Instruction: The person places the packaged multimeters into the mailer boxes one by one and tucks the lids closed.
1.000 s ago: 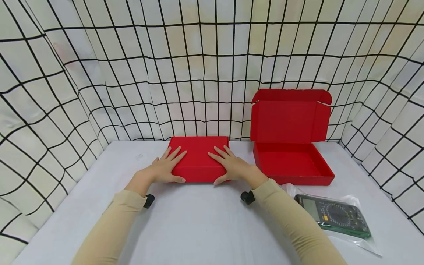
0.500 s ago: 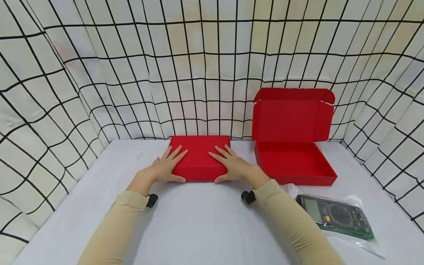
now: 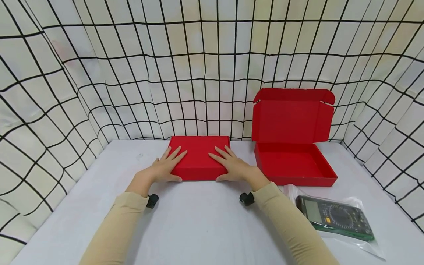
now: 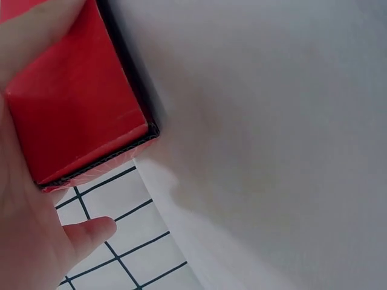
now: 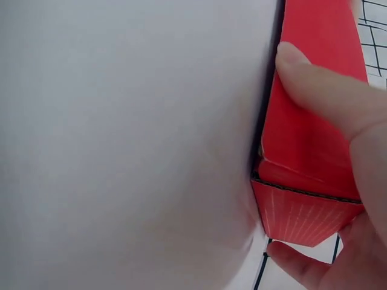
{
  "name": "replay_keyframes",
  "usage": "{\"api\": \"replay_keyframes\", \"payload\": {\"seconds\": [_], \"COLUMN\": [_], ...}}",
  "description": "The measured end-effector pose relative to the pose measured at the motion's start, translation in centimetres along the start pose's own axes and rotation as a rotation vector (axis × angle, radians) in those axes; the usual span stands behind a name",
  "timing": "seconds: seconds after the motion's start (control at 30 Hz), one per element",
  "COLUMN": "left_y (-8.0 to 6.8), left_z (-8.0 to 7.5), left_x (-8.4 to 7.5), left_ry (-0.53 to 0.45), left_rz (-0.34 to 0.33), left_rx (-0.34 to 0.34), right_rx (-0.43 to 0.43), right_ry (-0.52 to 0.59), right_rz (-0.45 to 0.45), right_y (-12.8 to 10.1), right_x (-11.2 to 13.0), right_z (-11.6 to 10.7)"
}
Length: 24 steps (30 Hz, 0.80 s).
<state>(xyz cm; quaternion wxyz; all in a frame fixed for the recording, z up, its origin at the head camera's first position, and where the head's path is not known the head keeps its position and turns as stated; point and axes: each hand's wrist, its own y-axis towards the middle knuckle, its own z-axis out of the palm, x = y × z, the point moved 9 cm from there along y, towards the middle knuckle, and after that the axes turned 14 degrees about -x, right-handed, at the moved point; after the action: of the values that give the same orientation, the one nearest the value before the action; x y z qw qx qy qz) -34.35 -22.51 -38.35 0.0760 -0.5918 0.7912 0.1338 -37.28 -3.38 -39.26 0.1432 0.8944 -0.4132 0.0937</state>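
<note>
A closed red cardboard box point(image 3: 198, 152) lies flat on the white table, toward its back edge. On its left side rests my left hand point(image 3: 162, 169), fingers spread over the lid and thumb at the front face. My right hand point(image 3: 236, 167) mirrors it on the right, with straight fingers across the top. From the left wrist, the box's red front panel point(image 4: 78, 103) meets a corrugated corner beside the hand. In the right wrist view the thumb point(image 5: 320, 84) lies along the red front panel point(image 5: 308, 133), and the little finger sits beyond the side wall.
To the right stands a second red box point(image 3: 294, 162), lid raised, its inside bare. In front of it, a black-and-green multimeter point(image 3: 338, 217) lies in a clear plastic bag near my right sleeve. White cloth with a black grid point(image 3: 205, 88) walls the table at the back and sides.
Both hands stay on the closed box. The thumbs have drawn slightly apart along its front face, and the head view has shifted a little.
</note>
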Motion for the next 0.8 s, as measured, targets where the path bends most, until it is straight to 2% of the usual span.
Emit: {"api": "replay_keyframes", "payload": {"seconds": [0.13,0.3,0.57,0.8], "left_y": [0.0,0.1,0.6,0.1], "left_z": [0.0,0.1,0.9,0.2], "left_x": [0.1,0.0,-0.5,-0.1], "left_ry": [0.01,0.017,-0.009,0.054], "left_rz": [-0.01,-0.018,0.01,-0.004], "left_rx": [-0.012,0.003,0.041,0.003], "right_rx": [-0.035,-0.022,0.064,0.034], "right_ry": [0.014,0.025,0.006,0.018], "right_rz": [-0.008,-0.009,0.016,-0.032], "right_y": [0.1,-0.1,-0.7,-0.3], "right_x": [0.1,0.0,-1.0,-0.1], "right_z": [-0.1,0.0,0.2,0.1]}}
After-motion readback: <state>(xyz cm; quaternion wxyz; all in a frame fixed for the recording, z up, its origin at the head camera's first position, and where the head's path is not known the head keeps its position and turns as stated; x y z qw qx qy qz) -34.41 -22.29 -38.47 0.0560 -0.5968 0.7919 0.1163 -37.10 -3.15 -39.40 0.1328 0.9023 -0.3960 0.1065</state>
